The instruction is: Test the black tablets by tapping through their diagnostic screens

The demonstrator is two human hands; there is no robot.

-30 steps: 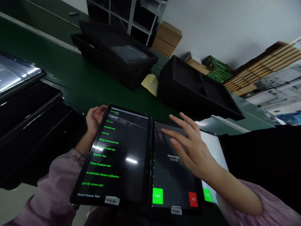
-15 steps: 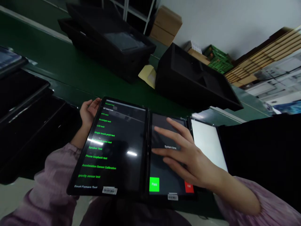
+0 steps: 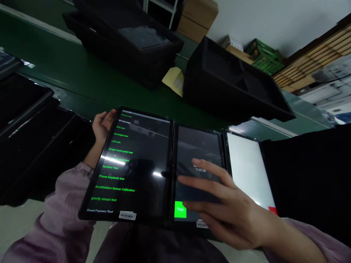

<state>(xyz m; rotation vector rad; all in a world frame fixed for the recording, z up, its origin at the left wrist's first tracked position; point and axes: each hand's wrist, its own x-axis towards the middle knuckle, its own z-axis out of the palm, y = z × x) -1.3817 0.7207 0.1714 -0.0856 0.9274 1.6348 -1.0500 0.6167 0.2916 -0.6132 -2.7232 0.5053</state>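
Note:
A black tablet (image 3: 137, 168) shows a list of test names, mostly green, and carries a barcode label near its bottom edge. At its upper left edge is my left hand (image 3: 102, 124), gripping that edge, with some fingers hidden behind it. Beside it lies a second tablet (image 3: 197, 146) showing a time reading and a green Pass button. Over its lower part is my right hand (image 3: 233, 201), fingers spread and holding nothing; whether a fingertip touches the glass I cannot tell. Farther right, a third tablet (image 3: 246, 164) has a white screen with a red corner.
Behind the tablets stand a black tray (image 3: 241, 80) and stacked black trays (image 3: 123, 40), with a yellow paper (image 3: 174, 81) between them on the green bench (image 3: 131, 95). More dark tablets (image 3: 24, 102) lie at the left. Cardboard boxes (image 3: 197, 20) are at the back.
My right hand has moved down over the middle tablet, its fingertips now near the Pass button. A time reading has appeared on that screen. My left hand stays at the left tablet's edge.

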